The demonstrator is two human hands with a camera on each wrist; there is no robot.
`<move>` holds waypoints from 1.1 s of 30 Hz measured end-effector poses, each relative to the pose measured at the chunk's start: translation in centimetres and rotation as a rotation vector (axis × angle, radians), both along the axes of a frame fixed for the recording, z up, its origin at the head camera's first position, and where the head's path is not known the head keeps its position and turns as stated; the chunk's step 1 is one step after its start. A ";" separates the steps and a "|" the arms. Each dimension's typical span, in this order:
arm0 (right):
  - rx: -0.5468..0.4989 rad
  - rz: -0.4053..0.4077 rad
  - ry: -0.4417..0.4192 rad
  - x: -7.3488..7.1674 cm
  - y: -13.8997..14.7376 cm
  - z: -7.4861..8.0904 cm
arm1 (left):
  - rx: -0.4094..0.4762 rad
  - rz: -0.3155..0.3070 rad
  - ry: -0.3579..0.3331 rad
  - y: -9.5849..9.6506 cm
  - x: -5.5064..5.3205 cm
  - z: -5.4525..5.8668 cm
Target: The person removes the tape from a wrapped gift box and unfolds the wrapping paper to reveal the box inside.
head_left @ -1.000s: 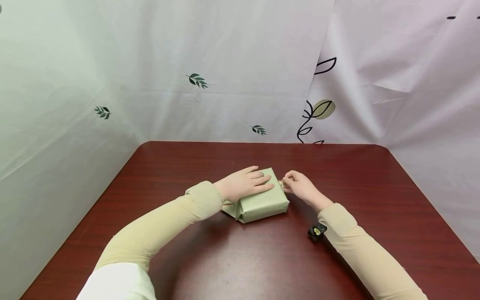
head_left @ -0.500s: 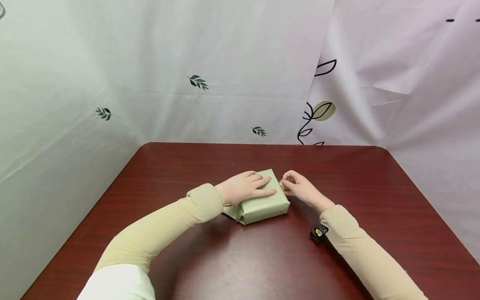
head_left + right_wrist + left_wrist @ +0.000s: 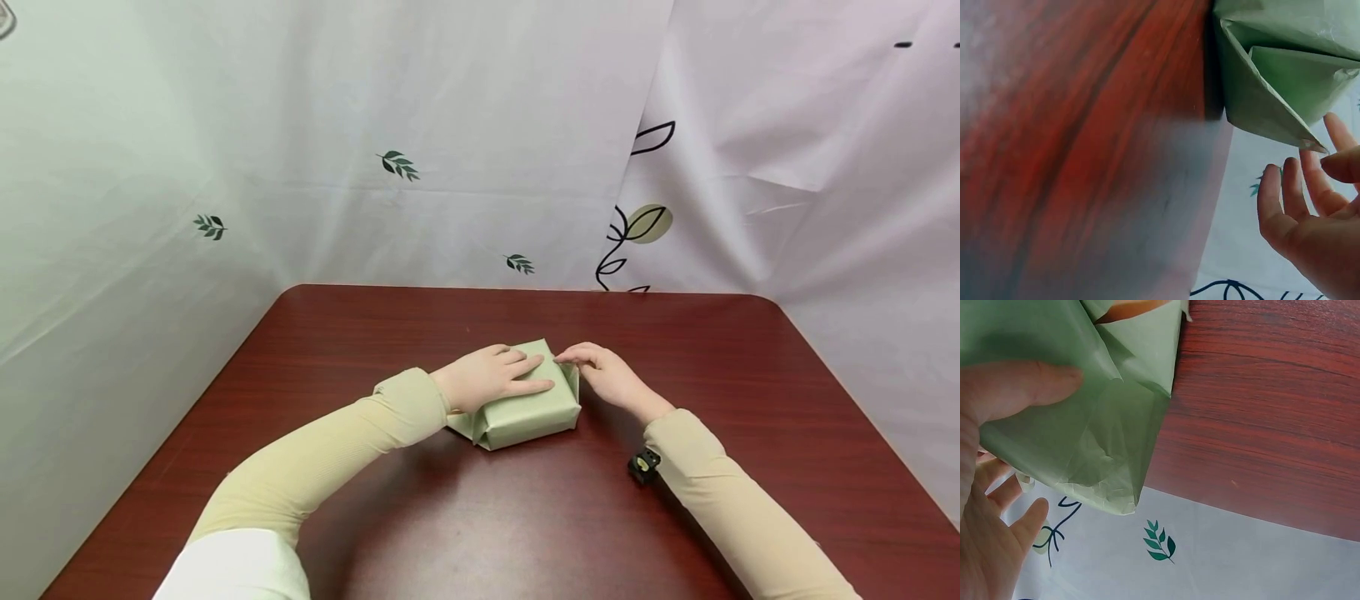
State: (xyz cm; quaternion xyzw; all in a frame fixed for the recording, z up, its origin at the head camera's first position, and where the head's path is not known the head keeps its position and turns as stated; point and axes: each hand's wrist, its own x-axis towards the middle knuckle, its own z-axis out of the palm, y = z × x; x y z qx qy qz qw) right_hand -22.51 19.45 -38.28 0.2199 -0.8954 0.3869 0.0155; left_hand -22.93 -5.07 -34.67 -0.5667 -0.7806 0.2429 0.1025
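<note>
A box-shaped parcel wrapped in light green paper lies on the dark red wooden table. My left hand rests on its top with the fingers spread; the thumb lies along the paper in the left wrist view. At the parcel's right end a folded paper flap stands out, forming a pointed pocket. My right hand is beside that end, its fingers loosely extended and fingertips right at the flap's tip. More loose folded paper sticks out at the left end, partly hidden under my left hand.
The dark red table has rounded far corners. White curtains with leaf prints hang behind it and at both sides. A small black device sits at my right sleeve.
My right hand has loosened from its pinch on the paper at the right end, its fingers straightening. The flap there now stands out more openly. My left hand stays on the parcel.
</note>
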 end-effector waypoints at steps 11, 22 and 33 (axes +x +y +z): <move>0.074 0.118 -0.048 -0.9 1.0 0.8 | -0.003 0.014 -0.021 0.1 -0.1 -0.2; -0.045 0.235 -0.344 -1.8 2.3 1.0 | -0.001 0.024 -0.042 0.1 0.0 -0.1; -0.091 0.246 -0.304 -1.9 2.5 0.6 | -0.027 0.041 -0.040 0.1 0.0 -0.2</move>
